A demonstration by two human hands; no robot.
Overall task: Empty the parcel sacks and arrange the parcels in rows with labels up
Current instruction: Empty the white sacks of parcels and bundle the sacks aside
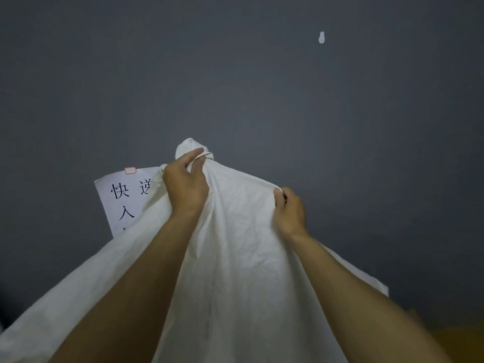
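Gripping a white cloth sack (pixel 243 258) with both hands, the person held it up in front of a dark grey wall (pixel 262 87), both bare forearms stretched forward and upward. The left hand (pixel 187 179) was the higher. Its fingers were curled round the gathered neck of the sack, where a pale cord (pixel 203 156) looped across the bunched fabric, and a knob of cloth stood above the fist. The right hand (pixel 289 208) sat lower and to the right, its back toward the camera, fingers and thumb pinched on a fold of the sack's upper edge. Between the hands the fabric ran taut in a sloping line. Below them it hung in wrinkled folds, draping between and beside the forearms to the lower edge of view. Whether the sack held anything could not be told.

A white paper sign (pixel 123 195) with black printed characters was on the wall behind the sack's left side, with a small red-edged tab (pixel 130 170) at its top edge. The fabric hid its right and lower parts. A small white hook (pixel 321 38) sat high on the wall, well apart from the sack.
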